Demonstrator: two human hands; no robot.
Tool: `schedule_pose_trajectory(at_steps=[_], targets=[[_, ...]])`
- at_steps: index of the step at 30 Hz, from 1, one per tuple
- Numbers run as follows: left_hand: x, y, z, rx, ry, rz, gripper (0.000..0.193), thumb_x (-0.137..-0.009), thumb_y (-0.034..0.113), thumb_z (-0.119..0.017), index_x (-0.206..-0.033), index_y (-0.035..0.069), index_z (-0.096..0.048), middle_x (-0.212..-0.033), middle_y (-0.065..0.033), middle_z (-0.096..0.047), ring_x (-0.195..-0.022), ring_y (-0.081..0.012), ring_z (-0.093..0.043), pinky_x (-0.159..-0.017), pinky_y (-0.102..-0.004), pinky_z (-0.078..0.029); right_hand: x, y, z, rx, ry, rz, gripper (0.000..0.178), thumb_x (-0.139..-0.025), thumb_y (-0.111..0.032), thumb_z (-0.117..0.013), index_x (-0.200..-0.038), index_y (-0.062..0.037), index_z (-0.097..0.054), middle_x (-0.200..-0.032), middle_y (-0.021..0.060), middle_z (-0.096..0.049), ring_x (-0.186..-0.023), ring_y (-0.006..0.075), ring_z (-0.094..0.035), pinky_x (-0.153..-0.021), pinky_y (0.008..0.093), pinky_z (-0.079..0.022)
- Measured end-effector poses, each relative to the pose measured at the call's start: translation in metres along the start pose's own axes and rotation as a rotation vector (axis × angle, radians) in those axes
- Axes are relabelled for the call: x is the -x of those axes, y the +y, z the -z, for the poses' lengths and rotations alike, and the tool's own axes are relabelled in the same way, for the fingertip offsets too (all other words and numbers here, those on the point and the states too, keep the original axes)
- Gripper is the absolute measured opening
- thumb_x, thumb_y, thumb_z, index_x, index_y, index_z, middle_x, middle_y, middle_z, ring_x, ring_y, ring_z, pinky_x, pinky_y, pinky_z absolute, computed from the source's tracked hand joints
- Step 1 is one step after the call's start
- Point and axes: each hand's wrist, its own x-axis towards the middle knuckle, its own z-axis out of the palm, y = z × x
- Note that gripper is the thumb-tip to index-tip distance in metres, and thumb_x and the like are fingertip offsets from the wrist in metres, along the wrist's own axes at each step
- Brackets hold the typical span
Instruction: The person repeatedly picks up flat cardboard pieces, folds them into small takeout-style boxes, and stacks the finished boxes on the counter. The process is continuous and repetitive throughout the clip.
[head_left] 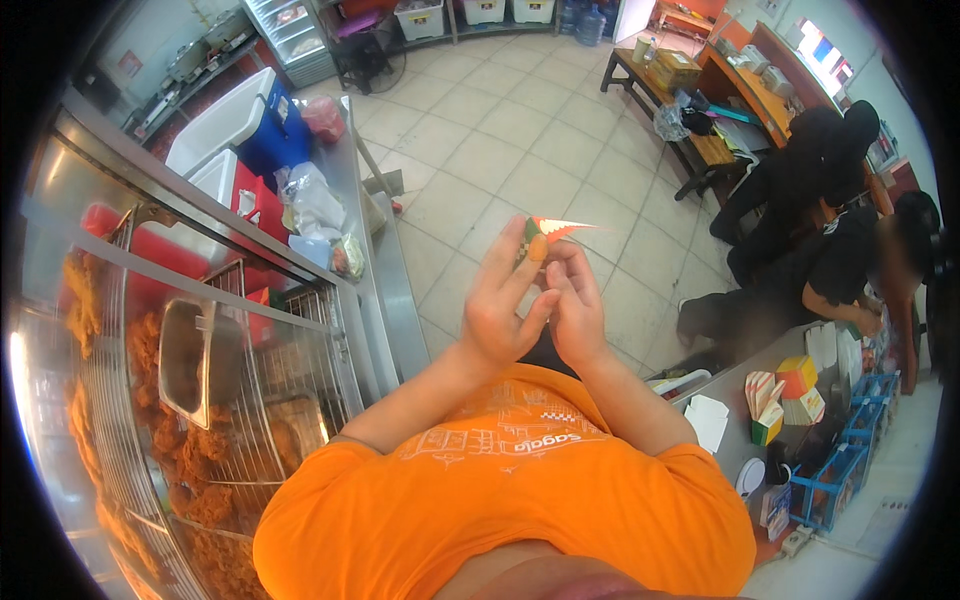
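In front of my chest, my left hand (pixel 503 310) and my right hand (pixel 578 312) are raised close together. Between their fingers is a small folded paper food carton (pixel 558 229) in red-orange, white and green, its pointed end sticking out to the right. The left fingers reach up along its near side, and one fingertip looks orange-yellow. My right fingers are curled in against its lower part, so much of the carton is hidden. The carton's colours resemble the folded cartons (pixel 766 398) standing on the counter to my right.
At left is a glass display cabinet (pixel 190 265) with fried chicken (pixel 205 460) and a steel pan (pixel 200 362). Beyond it, a steel table (pixel 372 255) bears plastic bags (pixel 312 200) and a blue cooler (pixel 275 125). Two people in dark clothes (pixel 800 180) are at right, near blue wire baskets (pixel 832 485).
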Motion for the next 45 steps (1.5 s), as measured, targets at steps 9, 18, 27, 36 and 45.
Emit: schedule_pose_trajectory(at_steps=[9, 18, 27, 36, 45], targets=[[-0.009, -0.027, 0.009, 0.478, -0.134, 0.325, 0.022, -0.103, 0.01, -0.07, -0.12, -0.004, -0.071, -0.126, -0.0147, -0.072, -0.11, -0.0185, -0.068, -0.095, -0.0339, -0.055, 0.005, -0.015, 0.025, 0.085, -0.182, -0.099, 0.031, -0.106, -0.021, -0.065, -0.131, -0.0016, -0.064, -0.139, 0.0066, -0.061, -0.124, 0.0224, -0.06, -0.102, 0.0416, -0.051], [0.007, -0.024, 0.008, 0.799, 0.109, 0.549, 0.027, -0.107, 0.018, -0.067, -0.125, -0.002, -0.072, -0.113, -0.006, -0.075, -0.101, -0.0111, -0.067, -0.091, -0.0263, -0.053, 0.007, -0.05, 0.037, 0.609, -0.036, 0.293, 0.013, -0.102, -0.008, -0.069, -0.112, 0.0002, -0.067, -0.108, 0.0056, -0.069, -0.107, 0.0139, -0.064, -0.091, 0.0313, -0.051], [0.001, -0.03, 0.01, 0.843, 0.193, 0.693, 0.031, -0.107, 0.023, -0.068, -0.126, -0.001, -0.068, -0.113, -0.0046, -0.073, -0.102, -0.0104, -0.066, -0.088, -0.0265, -0.052, -0.003, -0.043, 0.037, 0.148, -0.142, 0.02, 0.017, -0.106, -0.016, -0.066, -0.112, -0.0007, -0.069, -0.119, 0.0073, -0.072, -0.11, 0.0138, -0.064, -0.097, 0.0306, -0.05], [-0.028, -0.014, 0.011, -0.085, -0.089, -0.12, 0.046, -0.088, 0.0, -0.073, -0.133, -0.005, -0.063, -0.129, -0.0215, -0.067, -0.118, -0.0353, -0.065, -0.1, -0.0415, -0.052, -0.002, -0.043, 0.033, 0.538, 0.047, -0.086, 0.017, -0.107, -0.018, -0.064, -0.106, -0.0015, -0.069, -0.1, 0.0028, -0.074, -0.089, 0.0078, -0.066, -0.08, 0.024, -0.052], [-0.02, -0.016, 0.025, 0.324, -0.343, 0.082, 0.034, -0.088, 0.001, -0.075, -0.122, 0.004, -0.071, -0.119, -0.0174, -0.071, -0.106, -0.0349, -0.068, -0.089, -0.041, -0.056, 0.002, -0.056, 0.046, 0.406, 0.033, -0.109, 0.014, -0.105, -0.017, -0.067, -0.104, -0.0028, -0.069, -0.096, 0.002, -0.073, -0.084, 0.0074, -0.065, -0.076, 0.0239, -0.052]])
